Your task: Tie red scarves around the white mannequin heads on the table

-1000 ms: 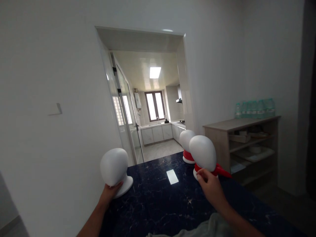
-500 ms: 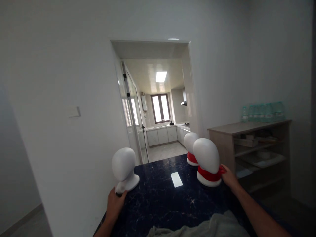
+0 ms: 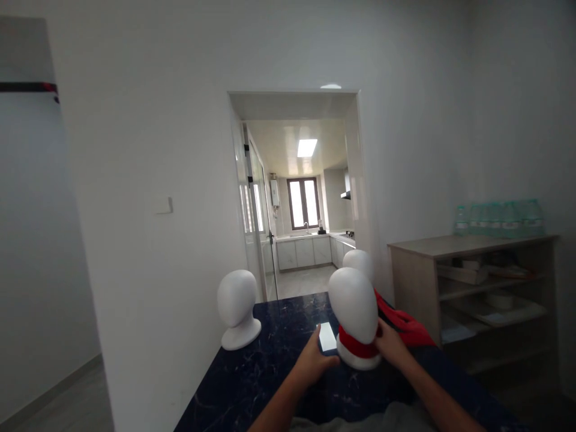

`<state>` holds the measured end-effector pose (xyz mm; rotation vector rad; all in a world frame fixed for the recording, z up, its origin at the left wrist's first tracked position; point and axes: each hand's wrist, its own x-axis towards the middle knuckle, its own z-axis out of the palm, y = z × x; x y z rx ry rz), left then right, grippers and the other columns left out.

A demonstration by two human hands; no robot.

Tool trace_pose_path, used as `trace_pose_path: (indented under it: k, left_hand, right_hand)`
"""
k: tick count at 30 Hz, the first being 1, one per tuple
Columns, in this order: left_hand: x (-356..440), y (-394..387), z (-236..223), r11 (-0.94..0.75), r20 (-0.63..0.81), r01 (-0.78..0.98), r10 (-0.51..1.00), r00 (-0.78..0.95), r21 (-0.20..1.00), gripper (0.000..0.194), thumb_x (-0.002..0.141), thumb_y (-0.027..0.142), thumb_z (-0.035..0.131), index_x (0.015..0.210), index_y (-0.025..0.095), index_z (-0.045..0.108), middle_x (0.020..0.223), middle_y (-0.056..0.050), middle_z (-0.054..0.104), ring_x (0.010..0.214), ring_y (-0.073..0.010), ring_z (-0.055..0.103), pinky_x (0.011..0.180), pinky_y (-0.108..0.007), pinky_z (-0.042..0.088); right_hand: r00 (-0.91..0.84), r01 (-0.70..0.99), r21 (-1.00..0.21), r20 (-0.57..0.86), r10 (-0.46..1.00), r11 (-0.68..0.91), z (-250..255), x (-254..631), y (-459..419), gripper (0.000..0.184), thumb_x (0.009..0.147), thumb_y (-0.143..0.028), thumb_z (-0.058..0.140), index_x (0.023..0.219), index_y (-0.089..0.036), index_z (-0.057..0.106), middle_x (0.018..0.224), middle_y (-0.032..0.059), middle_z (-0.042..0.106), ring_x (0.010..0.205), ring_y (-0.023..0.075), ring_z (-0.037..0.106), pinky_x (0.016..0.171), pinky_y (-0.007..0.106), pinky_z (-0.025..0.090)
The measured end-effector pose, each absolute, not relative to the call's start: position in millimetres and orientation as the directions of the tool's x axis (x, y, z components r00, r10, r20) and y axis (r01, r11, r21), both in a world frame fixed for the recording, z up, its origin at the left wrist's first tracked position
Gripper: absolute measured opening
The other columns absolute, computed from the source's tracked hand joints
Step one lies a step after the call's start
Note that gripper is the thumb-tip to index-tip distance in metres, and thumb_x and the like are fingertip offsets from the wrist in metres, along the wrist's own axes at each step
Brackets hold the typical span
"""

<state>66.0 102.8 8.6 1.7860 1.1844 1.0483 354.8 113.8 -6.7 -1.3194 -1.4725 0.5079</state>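
Note:
A white mannequin head point(image 3: 354, 303) with a red scarf point(image 3: 357, 347) wound round its neck stands on the dark marble table point(image 3: 243, 390) in front of me. My left hand point(image 3: 315, 359) grips its base from the left. My right hand point(image 3: 390, 343) holds the scarf at the right side, where the loose red end point(image 3: 407, 324) trails back. A bare white mannequin head point(image 3: 237, 306) stands alone at the table's left edge. A third head point(image 3: 359, 260) shows partly behind the scarfed one.
A grey cloth point(image 3: 396, 417) lies at the table's near edge. A wooden shelf unit point(image 3: 468, 282) with water bottles point(image 3: 499, 217) on top stands at the right. A doorway point(image 3: 301, 198) ahead opens onto a kitchen. A light switch point(image 3: 162, 206) is on the left wall.
My left hand has let go of the bare head and moved right to the scarfed head's base. My right hand shifted to the scarf at its neck. The view panned left.

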Motion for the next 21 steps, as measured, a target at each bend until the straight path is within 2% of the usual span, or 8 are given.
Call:
trace_pose_path:
  k: [4, 8, 11, 13, 15, 18, 19, 21]
  left_hand:
    - [77.0, 106.2, 2.7, -0.375, 0.315, 0.209, 0.910, 0.271, 0.903, 0.116, 0.048, 0.013, 0.094, 0.156, 0.020, 0.051, 0.149, -0.017, 0.070, 0.137, -0.0409, 0.064, 0.123, -0.052, 0.048]
    - [29.9, 113.5, -10.6, -0.503, 0.492, 0.262, 0.863, 0.114, 0.823, 0.101, 0.053, 0.034, 0.098, 0.146, 0.021, 0.061, 0.138, -0.017, 0.075, 0.131, -0.0439, 0.066, 0.116, -0.057, 0.053]
    - [-3.5, 114.0, -16.9, -0.498, 0.505, 0.343, 0.860, 0.074, 0.797, 0.076, 0.061, 0.047, 0.093, 0.129, 0.021, 0.072, 0.127, -0.018, 0.079, 0.128, -0.0448, 0.067, 0.116, -0.058, 0.053]
    - [-14.3, 109.3, -19.3, -0.496, 0.511, 0.372, 0.857, 0.068, 0.784, 0.070, 0.061, 0.047, 0.092, 0.122, 0.020, 0.073, 0.127, -0.020, 0.078, 0.126, -0.0458, 0.068, 0.116, -0.059, 0.052]
    - [-16.3, 101.3, -21.8, -0.503, 0.526, 0.394, 0.848, 0.057, 0.769, 0.071, 0.065, 0.047, 0.090, 0.127, 0.020, 0.069, 0.135, -0.021, 0.075, 0.130, -0.0449, 0.067, 0.118, -0.059, 0.050]
    - [-10.9, 88.9, -26.1, -0.505, 0.531, 0.372, 0.847, 0.040, 0.778, 0.068, 0.077, 0.047, 0.085, 0.136, 0.021, 0.062, 0.143, -0.019, 0.070, 0.135, -0.0406, 0.065, 0.117, -0.054, 0.050]
    - [-8.8, 85.9, -27.6, -0.497, 0.521, 0.362, 0.853, 0.034, 0.789, 0.069, 0.076, 0.045, 0.086, 0.137, 0.020, 0.062, 0.142, -0.019, 0.071, 0.134, -0.0401, 0.065, 0.116, -0.053, 0.051]
    - [-6.2, 82.0, -30.4, -0.459, 0.487, 0.364, 0.873, 0.017, 0.810, 0.084, 0.063, 0.037, 0.094, 0.137, 0.019, 0.060, 0.141, -0.019, 0.070, 0.131, -0.0411, 0.066, 0.114, -0.051, 0.052]
  right_hand:
    - [-0.137, 0.326, -0.822, 0.448, 0.883, 0.468, 5.8, 310.1, 86.8, 0.055, 0.080, -0.022, 0.064, 0.134, -0.020, 0.069, 0.129, 0.0110, 0.083, 0.114, 0.0302, 0.079, 0.100, 0.042, 0.061]
    - [-0.418, 0.152, -0.845, 0.416, 0.807, 0.514, 13.5, 278.3, 64.0, 0.077, 0.079, -0.012, 0.063, 0.155, -0.022, 0.058, 0.143, 0.0084, 0.076, 0.120, 0.0284, 0.076, 0.109, 0.045, 0.059]
    - [-0.517, 0.121, -0.833, 0.411, 0.751, 0.540, 12.3, 264.6, 57.7, 0.089, 0.077, -0.007, 0.061, 0.164, -0.026, 0.049, 0.156, 0.0067, 0.068, 0.134, 0.0282, 0.070, 0.120, 0.044, 0.051]
    - [-0.551, 0.122, -0.825, 0.406, 0.729, 0.551, 8.2, 259.6, 59.1, 0.094, 0.077, -0.006, 0.059, 0.167, -0.028, 0.043, 0.160, 0.0058, 0.064, 0.139, 0.0276, 0.067, 0.124, 0.045, 0.047]
    - [-0.544, 0.140, -0.819, 0.406, 0.735, 0.556, 3.2, 257.0, 62.9, 0.095, 0.078, -0.005, 0.058, 0.169, -0.027, 0.040, 0.163, 0.0065, 0.061, 0.144, 0.0275, 0.063, 0.127, 0.046, 0.044]
    - [-0.464, 0.175, -0.819, 0.421, 0.780, 0.546, -2.3, 254.3, 67.1, 0.087, 0.078, -0.007, 0.060, 0.164, -0.023, 0.048, 0.163, 0.0093, 0.061, 0.147, 0.0287, 0.060, 0.128, 0.047, 0.042]
    - [-0.433, 0.187, -0.820, 0.426, 0.794, 0.542, -3.0, 253.0, 67.3, 0.083, 0.078, -0.008, 0.061, 0.160, -0.023, 0.054, 0.159, 0.0097, 0.065, 0.144, 0.0295, 0.062, 0.126, 0.047, 0.045]
    - [-0.387, 0.222, -0.815, 0.430, 0.815, 0.535, -3.1, 249.4, 65.8, 0.072, 0.076, -0.010, 0.065, 0.147, -0.024, 0.065, 0.143, 0.0092, 0.075, 0.131, 0.0311, 0.070, 0.117, 0.047, 0.052]
